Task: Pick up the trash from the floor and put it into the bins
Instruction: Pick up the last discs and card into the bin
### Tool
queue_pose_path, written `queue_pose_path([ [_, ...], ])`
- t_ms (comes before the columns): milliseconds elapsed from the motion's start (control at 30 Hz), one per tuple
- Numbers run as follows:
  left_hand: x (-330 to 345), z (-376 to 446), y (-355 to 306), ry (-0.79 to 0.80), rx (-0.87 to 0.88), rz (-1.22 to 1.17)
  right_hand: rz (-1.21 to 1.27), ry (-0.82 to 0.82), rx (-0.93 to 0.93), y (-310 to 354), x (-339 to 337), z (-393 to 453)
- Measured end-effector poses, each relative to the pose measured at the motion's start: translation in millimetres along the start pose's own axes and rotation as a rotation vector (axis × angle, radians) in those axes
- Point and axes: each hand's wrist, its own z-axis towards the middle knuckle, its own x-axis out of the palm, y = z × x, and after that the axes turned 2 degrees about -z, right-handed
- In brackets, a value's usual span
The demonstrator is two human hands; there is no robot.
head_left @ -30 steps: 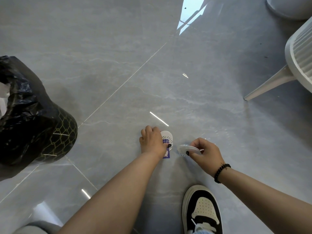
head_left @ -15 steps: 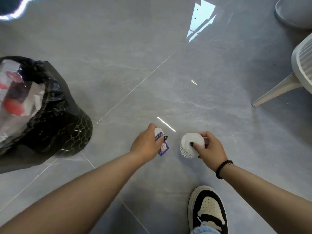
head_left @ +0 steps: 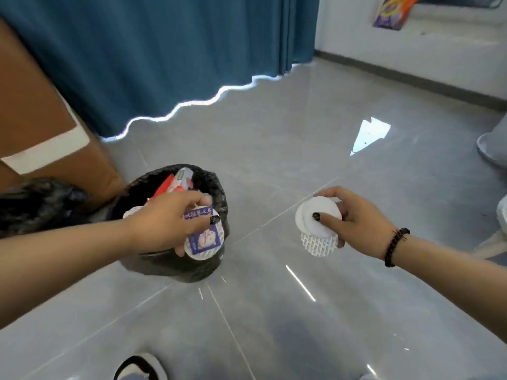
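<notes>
My left hand (head_left: 167,220) grips a round white lid with a purple label (head_left: 204,239) over the near rim of a bin lined with a black bag (head_left: 216,185), which holds red and white wrappers. To the right, clear of the bin and above the grey floor, my right hand (head_left: 356,218) pinches a small white plastic cup (head_left: 318,226) with a patterned rim, my thumb pressed on its flat base.
A second black bag (head_left: 35,201) lies left of the bin beside a brown cardboard box (head_left: 35,119). Blue curtains (head_left: 164,50) hang behind. White furniture (head_left: 493,146) stands at the right edge. My shoe (head_left: 137,366) shows at the bottom.
Both hands lifted their pieces off the floor and I straightened up. My left hand has moved left over the bin with the labelled lid; the right holds its cup in the air.
</notes>
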Motion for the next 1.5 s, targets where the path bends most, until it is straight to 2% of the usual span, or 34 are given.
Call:
queue_pose_path([
  [133, -52, -19, 43, -0.345, -0.117, -0.048, -0.143, 0.031, -0.15, 75, 5, 21],
  [300, -87, -25, 92, -0.522, -0.289, -0.089, -0.265, -0.009, -0.189, 131, 48, 58],
  [433, -82, -12, 126, -0.495, -0.328, 0.001, -0.489, 0.071, -0.19, 149, 95, 83],
  [500, -79, 1, 139, -0.463, -0.351, 0.111, -0.58, 0.055, -0.208, 156, 110, 98],
  [633, -63, 27, 150, -0.377, -0.372, 0.326, -0.579, -0.024, -0.167, 159, 132, 129],
  [733, -49, 43, 151, -0.345, -0.342, 0.411, -0.624, -0.025, -0.126, 147, 145, 142],
  [867, -40, 58, 158, -0.388, -0.317, 0.354, -0.671, 0.01, -0.069, 130, 154, 155],
  [1067, -33, 55, 163, -0.371, -0.229, 0.221, -0.497, -0.006, -0.036, 118, 160, 169],
  [1200, -32, 46, 166, -0.387, -0.201, 0.235, -0.363, 0.079, -0.039, 118, 164, 168],
  [1333, -32, 41, 174, -0.388, -0.168, 0.242, -0.585, 0.213, -0.119, 122, 167, 160],
  [1500, -28, 36, 188, -0.321, -0.168, 0.445, -0.723, 0.395, -0.144, 112, 173, 154],
])
